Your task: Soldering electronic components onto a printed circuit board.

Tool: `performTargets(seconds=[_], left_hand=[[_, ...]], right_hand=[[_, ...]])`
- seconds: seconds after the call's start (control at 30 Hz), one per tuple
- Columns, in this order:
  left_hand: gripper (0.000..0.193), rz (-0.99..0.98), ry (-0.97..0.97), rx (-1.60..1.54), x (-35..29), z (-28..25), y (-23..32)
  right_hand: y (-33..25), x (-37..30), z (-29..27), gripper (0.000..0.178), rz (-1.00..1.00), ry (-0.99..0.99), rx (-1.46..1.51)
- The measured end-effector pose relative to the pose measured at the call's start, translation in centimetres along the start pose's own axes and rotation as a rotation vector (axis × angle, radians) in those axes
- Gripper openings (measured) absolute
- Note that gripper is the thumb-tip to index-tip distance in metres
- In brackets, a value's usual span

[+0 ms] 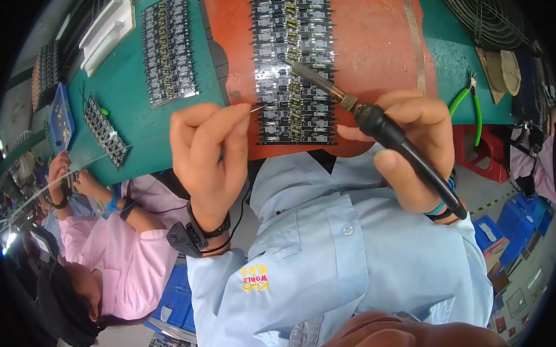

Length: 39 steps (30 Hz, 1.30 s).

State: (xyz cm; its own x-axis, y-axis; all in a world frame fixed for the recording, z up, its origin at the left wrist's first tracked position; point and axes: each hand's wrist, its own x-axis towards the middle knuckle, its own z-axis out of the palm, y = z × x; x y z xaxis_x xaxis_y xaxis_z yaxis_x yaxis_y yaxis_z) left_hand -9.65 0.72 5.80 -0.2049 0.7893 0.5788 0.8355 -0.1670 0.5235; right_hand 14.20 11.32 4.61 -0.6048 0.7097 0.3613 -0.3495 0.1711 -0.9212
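My right hand (421, 147) is closed around the black handle of a soldering iron (399, 138). Its tip points up and left over a panel of black circuit boards (293, 44), near the panel's left part. Between the thumb and forefinger of my left hand (210, 148), a thin silvery solder wire (257, 109) is pinched. The wire's end reaches the panel's left edge, below the iron's tip; I cannot tell whether it touches a board. The panel lies flat on an orange-red mat (371, 42).
A second board panel (168, 49) lies left on the green mat (124, 62), near a smaller board strip (106, 132). Green-handled cutters (475, 105) and a round wire grille (483, 13) are at right. A co-worker in pink (127, 246) handles parts at left, near a blue tray (62, 117).
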Motion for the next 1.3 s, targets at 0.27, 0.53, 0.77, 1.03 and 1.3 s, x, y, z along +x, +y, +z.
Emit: performTargets(seconds=[0.27, 0.53, 0.77, 1.03, 1.3], left_hand=[[0.019, 0.105, -0.085, 0.039, -0.2, 1.5, -2.1], [0.021, 0.193, -0.141, 0.049, 0.3, 2.8, -4.5], [0.021, 0.110, -0.108, -0.081, 0.4, 3.4, -5.9], [0.022, 0.152, -0.079, -0.085, 0.1, 3.6, -7.2], [0.023, 0.190, -0.067, -0.012, 0.1, 3.2, -7.5]], right_hand=[[0.5, 0.9, -4.2, 0.041, -0.176, -0.126, -0.295], [2.2, 2.5, -4.2, 0.037, -0.174, -0.280, -0.483], [3.2, 3.3, -3.8, 0.036, -0.115, -0.300, -0.504], [4.1, 3.6, -3.6, 0.036, -0.104, -0.309, -0.491], [3.7, 3.3, -3.0, 0.036, -0.021, -0.268, -0.484]])
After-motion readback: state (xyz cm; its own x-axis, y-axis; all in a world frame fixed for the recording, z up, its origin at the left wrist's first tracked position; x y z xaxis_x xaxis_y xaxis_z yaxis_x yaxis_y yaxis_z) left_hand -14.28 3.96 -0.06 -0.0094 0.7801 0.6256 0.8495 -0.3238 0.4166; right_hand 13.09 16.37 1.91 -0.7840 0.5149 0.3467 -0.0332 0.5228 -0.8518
